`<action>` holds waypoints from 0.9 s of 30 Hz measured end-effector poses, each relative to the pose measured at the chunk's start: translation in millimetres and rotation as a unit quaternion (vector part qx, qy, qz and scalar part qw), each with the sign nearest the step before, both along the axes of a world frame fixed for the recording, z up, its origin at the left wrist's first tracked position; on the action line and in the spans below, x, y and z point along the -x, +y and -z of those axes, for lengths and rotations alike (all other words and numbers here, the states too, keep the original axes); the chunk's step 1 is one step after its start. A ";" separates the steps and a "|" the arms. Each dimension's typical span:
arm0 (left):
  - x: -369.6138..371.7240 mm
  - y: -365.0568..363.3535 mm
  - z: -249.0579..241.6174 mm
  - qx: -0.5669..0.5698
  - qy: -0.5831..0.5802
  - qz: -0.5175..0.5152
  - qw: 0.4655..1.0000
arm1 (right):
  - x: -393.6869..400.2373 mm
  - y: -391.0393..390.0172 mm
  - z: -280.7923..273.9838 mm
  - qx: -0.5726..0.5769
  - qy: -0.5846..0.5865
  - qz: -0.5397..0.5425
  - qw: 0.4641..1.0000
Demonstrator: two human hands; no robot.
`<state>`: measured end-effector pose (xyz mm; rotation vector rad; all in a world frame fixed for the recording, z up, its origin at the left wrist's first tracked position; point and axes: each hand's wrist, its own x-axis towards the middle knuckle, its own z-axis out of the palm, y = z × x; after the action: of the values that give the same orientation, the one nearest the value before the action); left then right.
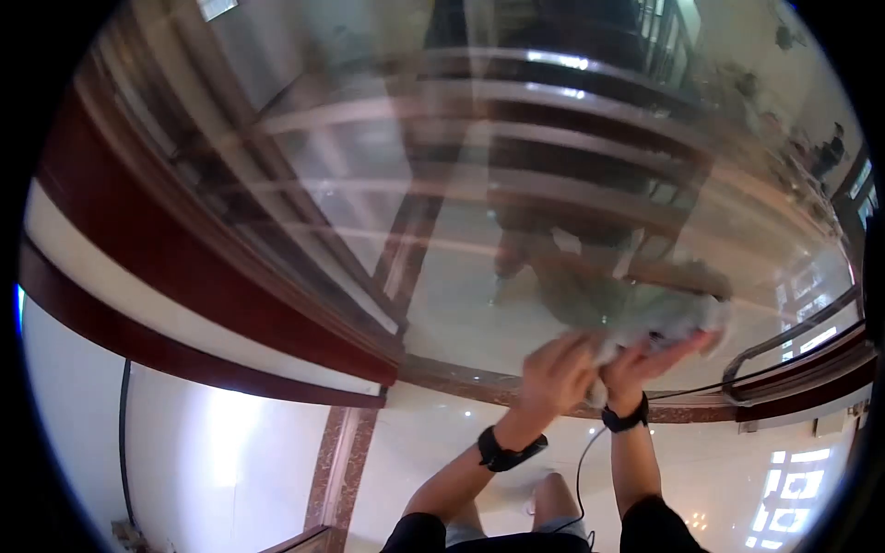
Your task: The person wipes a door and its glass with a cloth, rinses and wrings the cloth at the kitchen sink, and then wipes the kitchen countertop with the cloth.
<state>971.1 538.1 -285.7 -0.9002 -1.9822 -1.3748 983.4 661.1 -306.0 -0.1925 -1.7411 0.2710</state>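
A large glass pane (461, 267) stands in front of me, with reflections across it. My right hand (645, 364) presses a pale, greyish cloth (668, 323) against the glass, its fingers stretched out along the cloth's lower edge. Just to the left, my left hand (560, 370) has its fingers curled at the cloth's lower left end; motion blur hides what lies between them. Both wrists wear black bands.
A dark red and white frame (230, 286) borders the glass on the left. A looped dark handle (737, 373) shows at the lower right. A thin cable (581, 470) hangs between my forearms above the glossy tiled floor (442, 442).
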 end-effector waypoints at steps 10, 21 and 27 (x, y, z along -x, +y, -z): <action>88.5 -243.7 49.5 -0.127 -0.126 -0.212 0.961 | 118.6 -273.7 -17.7 -0.088 -0.149 -0.400 0.900; 105.6 -238.7 235.1 -0.104 -0.036 -0.240 0.964 | 120.6 -274.7 145.2 -0.062 -0.127 -0.509 0.849; 72.8 -203.5 296.1 -0.014 0.003 -0.188 0.982 | 90.4 -219.1 210.4 -0.143 -0.035 -0.400 0.905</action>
<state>898.2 334.6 -581.8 -0.4806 -1.9949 -1.1761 893.0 442.0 -516.4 0.7575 -1.8325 0.5991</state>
